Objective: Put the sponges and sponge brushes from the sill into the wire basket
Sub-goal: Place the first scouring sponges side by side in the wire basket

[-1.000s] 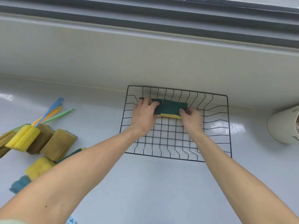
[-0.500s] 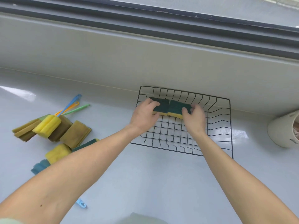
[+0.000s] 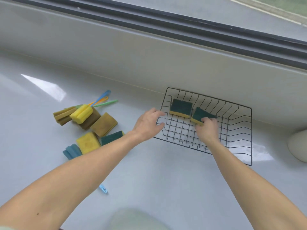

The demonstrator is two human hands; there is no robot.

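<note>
The right hand [image 3: 206,130] is curled around the near end of a green-topped yellow sponge [image 3: 201,115], which is held tilted inside the wire basket [image 3: 249,135]. A second green-and-yellow sponge [image 3: 181,108] lies flat on the basket floor just beside it, toward the back left corner. The left hand [image 3: 147,125] is spread loosely, holding nothing, with its fingertips at the basket's left rim. Both forearms are stretched forward from the lower edge of the view.

The basket is set on a glossy white sill [image 3: 149,171], close to the low pale wall below the dark window tracks. Its right half is unoccupied. To the left, well apart from the basket, a heap of sponges and sponge brushes [image 3: 89,123] is seen on the sill, with thin blue, orange and green handles [image 3: 103,100] pointing backward. A pale rounded object [image 3: 299,145] is cut off at the right edge. Bare sill is left between heap and basket.
</note>
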